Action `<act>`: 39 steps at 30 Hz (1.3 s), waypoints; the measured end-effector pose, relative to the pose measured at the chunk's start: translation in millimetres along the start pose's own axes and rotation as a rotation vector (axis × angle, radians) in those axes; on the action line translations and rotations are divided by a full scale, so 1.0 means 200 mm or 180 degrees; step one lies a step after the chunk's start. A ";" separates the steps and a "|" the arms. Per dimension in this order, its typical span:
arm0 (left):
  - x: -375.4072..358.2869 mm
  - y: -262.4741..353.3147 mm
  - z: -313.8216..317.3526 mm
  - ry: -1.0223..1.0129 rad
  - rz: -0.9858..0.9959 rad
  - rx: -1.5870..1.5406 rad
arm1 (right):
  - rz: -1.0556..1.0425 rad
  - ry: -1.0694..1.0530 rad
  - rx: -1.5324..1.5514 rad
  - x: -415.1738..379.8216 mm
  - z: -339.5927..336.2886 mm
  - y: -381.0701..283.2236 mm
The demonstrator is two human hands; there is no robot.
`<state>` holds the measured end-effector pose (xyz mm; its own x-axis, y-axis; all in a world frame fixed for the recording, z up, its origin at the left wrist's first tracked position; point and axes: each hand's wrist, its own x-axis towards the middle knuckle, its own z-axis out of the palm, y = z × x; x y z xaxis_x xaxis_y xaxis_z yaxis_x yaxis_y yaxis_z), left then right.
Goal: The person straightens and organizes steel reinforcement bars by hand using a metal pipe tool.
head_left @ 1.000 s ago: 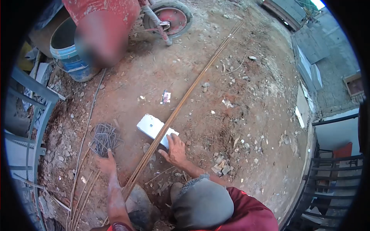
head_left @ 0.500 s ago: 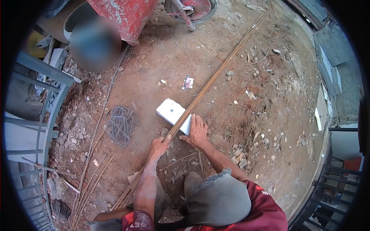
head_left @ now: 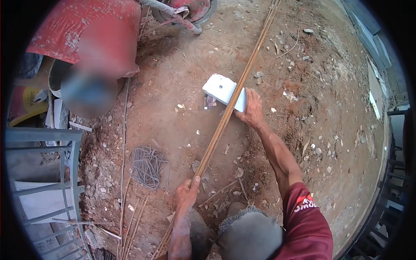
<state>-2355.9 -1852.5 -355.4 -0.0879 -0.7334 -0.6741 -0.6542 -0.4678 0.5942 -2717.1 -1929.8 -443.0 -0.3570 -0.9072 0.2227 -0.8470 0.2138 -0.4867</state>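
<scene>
A bundle of long, thin, rusty rebar [head_left: 214,140] runs diagonally over the dirt, from beside my knee to the top of the view. My left hand [head_left: 187,195] is closed around the near part of the bundle. Beneath the bars, farther out, lies a white block [head_left: 219,88] with a small dark hole in its top. My right hand [head_left: 252,109] grips the block's right end, thumb at the near side and fingers along the far side. The bars cross over the block just left of those fingers.
Bent wire stirrups [head_left: 148,167] lie in a pile at left. A red wheelbarrow [head_left: 108,26] stands at the upper left near a bucket [head_left: 55,78]. Metal railing [head_left: 43,135] borders the left, and loose rubble [head_left: 318,151] dots the ground at right.
My right hand and the white block have slid farther out along the bars, and the block now partly covers a small printed card. My left hand stays closed on the rebar.
</scene>
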 end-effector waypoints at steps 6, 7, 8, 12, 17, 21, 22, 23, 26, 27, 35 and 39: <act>0.17 -0.09 0.08 -0.0234 -0.0218 0.0230 | 0.0686 -0.0050 -0.0824 0.23 0.02 0.10; 0.20 -0.12 0.10 -0.0264 -0.0208 0.0158 | 0.0845 -0.0209 -0.1003 0.23 0.01 0.09; 0.23 -0.15 0.10 -0.0293 -0.0167 0.0077 | 0.0931 -0.0288 -0.0997 0.23 0.01 0.08; 0.24 -0.20 0.10 -0.0181 -0.0138 0.0086 | 0.0499 -0.0417 -0.1016 0.27 -0.04 0.16; 0.08 -0.11 0.07 -0.0077 -0.0134 0.0099 | 0.0473 -0.0148 -0.0825 0.34 0.00 0.17; -0.01 -0.07 0.07 -0.0025 -0.0192 -0.0015 | 0.0444 0.0079 -0.0674 0.34 0.06 0.19; 0.02 -0.07 0.09 -0.0047 -0.0210 -0.0127 | 0.0448 0.0070 -0.0634 0.37 0.04 0.20; 0.05 -0.09 0.10 -0.0060 -0.0238 -0.0131 | 0.0508 -0.0011 -0.0702 0.37 0.04 0.20; 0.20 -0.15 0.13 -0.0132 -0.0166 -0.0072 | 0.0534 0.0089 -0.0651 0.36 0.03 0.17; 0.22 -0.19 0.12 -0.0094 -0.0142 -0.0079 | 0.0621 -0.0065 -0.0568 0.36 0.02 0.17; 0.25 -0.11 0.09 -0.0381 -0.0224 0.0311 | 0.1346 -0.0595 -0.0844 0.11 -0.11 0.06; 0.19 -0.09 0.03 0.0125 -0.0705 0.0679 | 0.1363 -0.1537 -0.0428 -0.05 -0.37 -0.25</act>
<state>-2351.6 -1868.5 -393.8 0.1007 -0.6456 -0.7570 -0.7974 -0.5074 0.3266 -2699.5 -1903.9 -357.5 -0.4831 -0.7857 -0.3863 -0.7224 0.6070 -0.3313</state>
